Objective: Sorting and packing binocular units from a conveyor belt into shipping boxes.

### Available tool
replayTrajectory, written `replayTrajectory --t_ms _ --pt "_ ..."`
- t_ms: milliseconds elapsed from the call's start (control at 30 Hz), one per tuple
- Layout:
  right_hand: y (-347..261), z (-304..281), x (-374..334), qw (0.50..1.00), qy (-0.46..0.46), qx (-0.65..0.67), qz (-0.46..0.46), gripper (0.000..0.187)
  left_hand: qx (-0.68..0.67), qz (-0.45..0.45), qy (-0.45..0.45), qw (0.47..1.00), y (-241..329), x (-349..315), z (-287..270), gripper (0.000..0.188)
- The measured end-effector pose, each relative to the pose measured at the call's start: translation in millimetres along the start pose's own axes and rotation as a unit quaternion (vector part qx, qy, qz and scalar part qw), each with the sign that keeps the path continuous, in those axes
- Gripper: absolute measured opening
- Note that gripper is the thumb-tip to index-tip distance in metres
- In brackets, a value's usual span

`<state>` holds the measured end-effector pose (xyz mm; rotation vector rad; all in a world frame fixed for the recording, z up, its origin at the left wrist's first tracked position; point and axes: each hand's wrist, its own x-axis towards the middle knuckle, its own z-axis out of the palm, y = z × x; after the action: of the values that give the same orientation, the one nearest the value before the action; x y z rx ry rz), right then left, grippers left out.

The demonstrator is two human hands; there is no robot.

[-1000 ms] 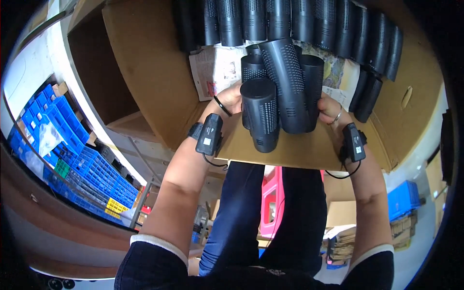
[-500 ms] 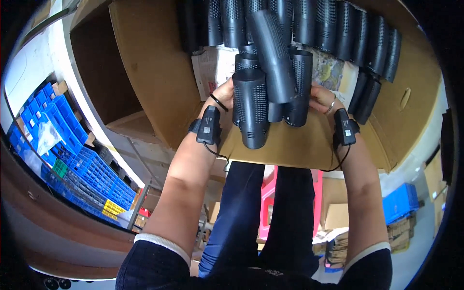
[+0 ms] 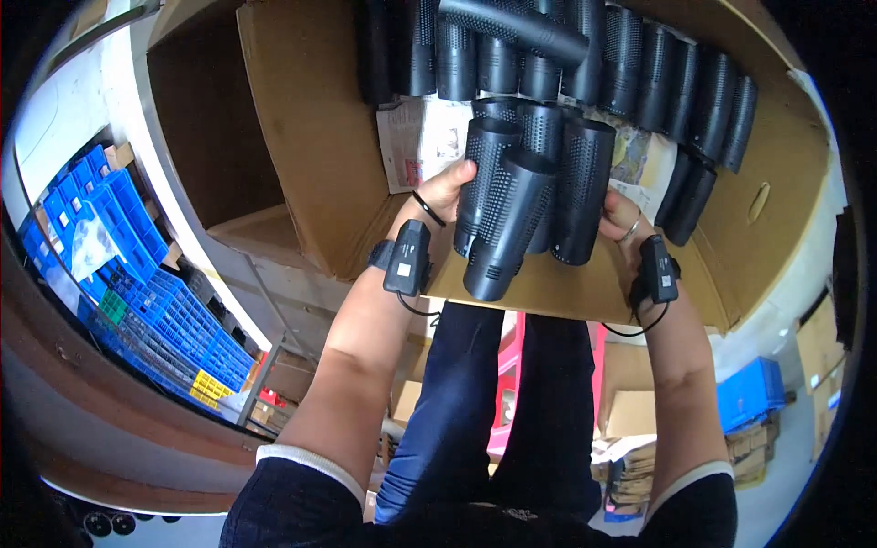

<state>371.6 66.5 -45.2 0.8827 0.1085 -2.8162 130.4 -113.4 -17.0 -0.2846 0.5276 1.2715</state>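
Between my two hands I hold a bundle of several black perforated tubes (image 3: 530, 196) over an open cardboard box (image 3: 311, 146). My left hand (image 3: 446, 194) presses the bundle's left side and my right hand (image 3: 623, 222) its right side. Both wrists carry small black devices. A row of the same black tubes (image 3: 639, 64) lies along the far side of the box, one lying across the others. Printed paper (image 3: 416, 142) lines the box bottom under the bundle.
A second open cardboard box (image 3: 206, 119) stands to the left. Stacked blue plastic crates (image 3: 137, 274) sit at lower left. Below, past my legs, I see a pink item, flattened cartons and a blue bin (image 3: 754, 402) on the floor.
My hands have carried the tube bundle farther into the box, toward the row at the back. The bundle has shifted slightly between my hands.
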Motion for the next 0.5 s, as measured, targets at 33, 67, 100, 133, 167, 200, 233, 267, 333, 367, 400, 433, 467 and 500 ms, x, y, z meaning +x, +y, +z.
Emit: replayTrajectory --t_ms 33,67,100,133,167,200,233,267,333,367,400,433,467,500 --pt "0.5 4.0 -2.9 1.000 0.026 -0.009 -0.001 0.087 0.001 0.002 -0.002 1.000 -0.5 -1.1 0.7 0.069" --pt "0.0 6.9 -4.5 1.000 0.024 -0.011 -0.002 0.087 -0.006 -0.002 -0.010 1.000 -1.0 -2.7 1.5 0.068" --pt "-1.6 9.5 -7.4 1.000 0.006 -0.013 -0.009 0.087 -0.015 -0.007 -0.020 1.000 -0.2 -2.6 6.5 0.068" --pt "-3.3 12.7 -10.7 1.000 -0.014 -0.014 -0.017 0.087 -0.023 -0.012 -0.031 0.999 0.6 -2.9 12.0 0.067" --pt "-4.9 16.7 -16.3 1.000 -0.014 -0.018 -0.019 0.087 -0.021 -0.010 -0.035 0.999 -0.1 -3.7 18.9 0.067" --pt "-3.9 22.1 -22.5 1.000 -0.014 -0.020 -0.016 0.087 -0.021 -0.002 -0.027 0.999 -1.3 -8.2 28.7 0.066" --pt "-2.8 28.3 -29.4 1.000 -0.015 -0.022 -0.013 0.086 -0.021 0.007 -0.020 1.000 -1.7 -13.3 39.7 0.065" --pt "-1.3 35.4 -36.8 0.999 -0.019 -0.026 -0.015 0.086 -0.017 0.010 -0.023 1.000 -2.3 -18.8 48.2 0.065" --pt "-4.2 58.1 -50.3 0.999 -0.019 -0.023 -0.022 0.083 -0.020 0.013 -0.028 0.999 2.1 -33.4 69.3 0.064" --pt "-5.7 60.0 -62.3 0.999 0.008 -0.047 -0.015 0.080 -0.018 0.009 -0.034 0.999 1.8 -40.5 83.3 0.065" --pt "-8.2 79.8 -70.8 0.998 -0.004 -0.058 -0.020 0.080 -0.032 0.008 -0.026 0.999 0.0 -52.1 92.0 0.065" --pt "-6.6 99.9 -80.8 0.995 0.065 -0.068 0.009 0.080 -0.054 -0.008 -0.037 0.998 -3.1 -63.2 102.5 0.064" --pt "-6.4 117.4 -92.0 0.987 0.133 -0.079 0.035 0.079 -0.074 -0.024 -0.049 0.996 -6.5 -73.7 114.5 0.063" --pt "-9.3 89.0 -116.7 0.997 -0.009 0.012 0.069 0.084 -0.065 -0.010 -0.047 0.997 -13.7 -70.5 138.2 0.062"
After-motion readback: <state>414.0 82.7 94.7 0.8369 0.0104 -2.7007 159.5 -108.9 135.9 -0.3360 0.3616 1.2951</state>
